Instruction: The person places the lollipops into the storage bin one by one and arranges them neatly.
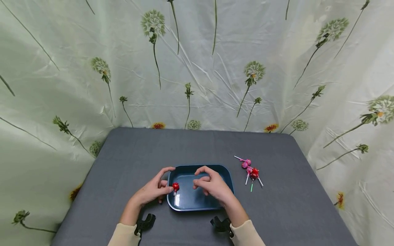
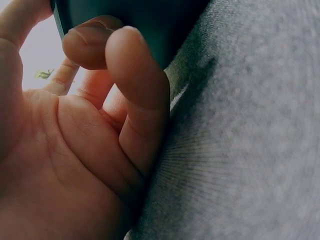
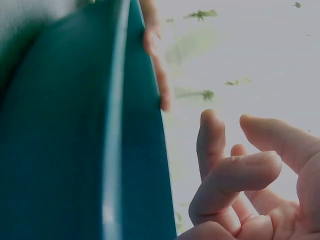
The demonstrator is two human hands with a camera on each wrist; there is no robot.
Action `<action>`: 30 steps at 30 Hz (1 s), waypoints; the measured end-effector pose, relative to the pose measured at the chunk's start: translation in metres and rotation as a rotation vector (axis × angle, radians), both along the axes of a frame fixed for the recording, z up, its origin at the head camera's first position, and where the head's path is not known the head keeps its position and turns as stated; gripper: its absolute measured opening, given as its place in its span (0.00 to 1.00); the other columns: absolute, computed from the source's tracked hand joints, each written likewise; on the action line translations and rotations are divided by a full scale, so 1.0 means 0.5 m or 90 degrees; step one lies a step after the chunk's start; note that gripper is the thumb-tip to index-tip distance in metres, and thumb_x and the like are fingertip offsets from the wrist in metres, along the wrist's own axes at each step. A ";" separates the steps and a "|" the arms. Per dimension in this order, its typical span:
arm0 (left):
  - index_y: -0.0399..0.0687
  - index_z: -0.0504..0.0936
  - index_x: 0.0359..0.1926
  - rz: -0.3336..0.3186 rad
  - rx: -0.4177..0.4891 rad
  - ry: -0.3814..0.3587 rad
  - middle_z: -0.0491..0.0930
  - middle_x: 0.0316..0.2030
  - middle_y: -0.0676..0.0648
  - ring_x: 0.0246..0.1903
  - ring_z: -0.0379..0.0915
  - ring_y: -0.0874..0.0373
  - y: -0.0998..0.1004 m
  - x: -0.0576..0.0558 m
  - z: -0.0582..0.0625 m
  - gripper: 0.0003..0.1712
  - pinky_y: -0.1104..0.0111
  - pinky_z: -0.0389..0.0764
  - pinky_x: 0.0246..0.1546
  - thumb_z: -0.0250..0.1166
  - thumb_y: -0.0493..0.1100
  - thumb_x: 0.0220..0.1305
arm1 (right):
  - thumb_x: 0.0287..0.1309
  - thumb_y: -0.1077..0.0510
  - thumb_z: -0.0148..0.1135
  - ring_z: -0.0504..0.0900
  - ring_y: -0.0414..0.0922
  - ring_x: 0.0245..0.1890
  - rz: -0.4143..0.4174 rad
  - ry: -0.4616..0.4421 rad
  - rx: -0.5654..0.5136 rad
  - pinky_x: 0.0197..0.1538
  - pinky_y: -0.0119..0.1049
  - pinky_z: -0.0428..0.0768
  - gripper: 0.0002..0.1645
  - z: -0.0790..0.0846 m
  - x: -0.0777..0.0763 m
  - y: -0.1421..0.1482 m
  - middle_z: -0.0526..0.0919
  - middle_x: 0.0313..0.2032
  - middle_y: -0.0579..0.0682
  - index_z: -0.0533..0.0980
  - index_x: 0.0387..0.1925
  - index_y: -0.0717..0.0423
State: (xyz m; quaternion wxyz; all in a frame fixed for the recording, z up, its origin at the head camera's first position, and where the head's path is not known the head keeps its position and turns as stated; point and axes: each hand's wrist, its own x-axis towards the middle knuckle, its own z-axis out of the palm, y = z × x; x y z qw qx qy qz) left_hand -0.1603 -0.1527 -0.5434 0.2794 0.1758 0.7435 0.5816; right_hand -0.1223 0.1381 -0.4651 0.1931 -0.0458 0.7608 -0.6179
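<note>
A blue tray [image 1: 200, 207] with a raised rim lies on the grey table, and its outer wall [image 3: 142, 150] also fills much of the right wrist view. Inside it, at the left, lies a red lollipop [image 1: 175, 186] with its white stick pointing toward me. My left hand [image 1: 154, 189] holds the tray's left side, thumb over the rim near the lollipop and other fingers [image 2: 142, 75] curled against the outside. Above the right half of the tray hovers my right hand [image 1: 212, 184], its fingers loosely bent with nothing between them.
Several pink and red lollipops [image 1: 254, 173] lie in a loose cluster on the table, right of the tray. Their sticks point various ways, one of them green. Beyond the grey table [image 1: 138, 147] hangs a pale curtain [image 1: 203, 68] with a dandelion print.
</note>
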 end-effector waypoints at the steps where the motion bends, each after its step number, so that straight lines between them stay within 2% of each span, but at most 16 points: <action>1: 0.58 0.51 0.81 -0.001 0.000 0.001 0.77 0.28 0.50 0.18 0.68 0.61 0.000 0.000 0.000 0.42 0.65 0.80 0.24 0.65 0.45 0.76 | 0.71 0.54 0.68 0.70 0.41 0.18 -0.006 0.005 -0.001 0.29 0.33 0.71 0.23 0.001 -0.001 0.009 0.91 0.36 0.59 0.72 0.59 0.62; 6: 0.58 0.51 0.81 -0.010 0.010 0.008 0.77 0.29 0.50 0.18 0.67 0.62 -0.001 0.000 -0.003 0.43 0.65 0.80 0.24 0.65 0.44 0.76 | 0.72 0.55 0.67 0.69 0.39 0.19 -0.042 0.019 -0.011 0.30 0.33 0.71 0.24 0.003 -0.005 0.058 0.91 0.34 0.54 0.71 0.61 0.63; 10: 0.57 0.51 0.81 -0.010 0.008 0.008 0.77 0.29 0.50 0.18 0.67 0.63 -0.001 -0.001 -0.004 0.43 0.65 0.80 0.24 0.65 0.44 0.75 | 0.73 0.54 0.66 0.70 0.40 0.19 -0.085 0.010 -0.002 0.31 0.33 0.71 0.23 0.007 -0.008 0.091 0.91 0.34 0.49 0.71 0.61 0.59; 14: 0.58 0.51 0.81 -0.009 0.007 0.006 0.78 0.29 0.50 0.18 0.67 0.63 -0.001 0.000 -0.003 0.43 0.65 0.80 0.24 0.65 0.44 0.75 | 0.73 0.54 0.65 0.70 0.40 0.19 -0.141 0.004 -0.003 0.31 0.33 0.72 0.21 0.010 -0.011 0.119 0.91 0.34 0.49 0.72 0.60 0.55; 19: 0.58 0.51 0.81 -0.008 0.005 0.006 0.77 0.29 0.50 0.19 0.67 0.63 -0.001 0.001 -0.001 0.43 0.65 0.80 0.24 0.65 0.44 0.75 | 0.74 0.55 0.65 0.70 0.40 0.19 -0.191 0.010 -0.002 0.32 0.33 0.73 0.23 0.009 -0.012 0.150 0.91 0.34 0.49 0.71 0.63 0.58; 30: 0.58 0.51 0.81 -0.003 -0.001 0.004 0.77 0.28 0.50 0.19 0.67 0.63 -0.003 0.001 -0.001 0.43 0.65 0.80 0.24 0.66 0.44 0.75 | 0.73 0.55 0.67 0.68 0.39 0.19 -0.257 0.016 -0.001 0.32 0.32 0.72 0.23 0.000 -0.011 0.191 0.91 0.32 0.48 0.72 0.63 0.54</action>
